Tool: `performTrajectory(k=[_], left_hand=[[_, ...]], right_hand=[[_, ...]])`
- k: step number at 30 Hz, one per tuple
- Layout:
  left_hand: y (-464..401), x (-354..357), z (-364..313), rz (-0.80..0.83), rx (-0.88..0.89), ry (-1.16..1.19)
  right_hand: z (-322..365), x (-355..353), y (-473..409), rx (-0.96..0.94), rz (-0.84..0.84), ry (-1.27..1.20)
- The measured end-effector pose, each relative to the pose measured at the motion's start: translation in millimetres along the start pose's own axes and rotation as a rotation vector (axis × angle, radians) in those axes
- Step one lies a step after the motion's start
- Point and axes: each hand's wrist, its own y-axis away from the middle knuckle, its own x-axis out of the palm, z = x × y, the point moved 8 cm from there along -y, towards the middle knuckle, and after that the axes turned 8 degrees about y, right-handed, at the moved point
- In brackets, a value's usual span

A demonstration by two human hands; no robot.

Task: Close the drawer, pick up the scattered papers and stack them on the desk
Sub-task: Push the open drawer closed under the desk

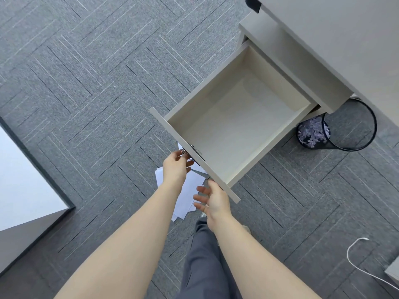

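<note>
An empty beige drawer (207,91) stands pulled far out of the cabinet (287,59) under the pale desk (345,35). My left hand (175,167) rests against the outer face of the drawer front, fingers by its small metal lock (195,153). My right hand (212,199) touches the same front panel nearer its lower end, fingers spread. Neither hand holds anything. Several white papers (191,189) lie scattered on the grey carpet directly beneath my hands, partly hidden by my arms and the drawer front.
A black mesh wastebasket (350,124) with shredded paper stands under the desk, right of the drawer. A white cable (354,253) trails on the carpet at the lower right. Another white desk corner (23,180) juts in at the left. My grey trouser leg (205,268) is below.
</note>
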Motion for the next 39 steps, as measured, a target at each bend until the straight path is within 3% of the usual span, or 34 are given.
performTrajectory(k=[11, 39], left_hand=[[-8.0, 33.1, -10.7, -0.017, 0.058, 0.002], [-45.4, 198.5, -69.5, 0.113, 0.155, -0.034]], right_hand=[[26.8, -16.8, -12.2, -0.043, -0.049, -0.071], [183.6, -103.7, -58.1, -0.275, -0.198, -0.164]])
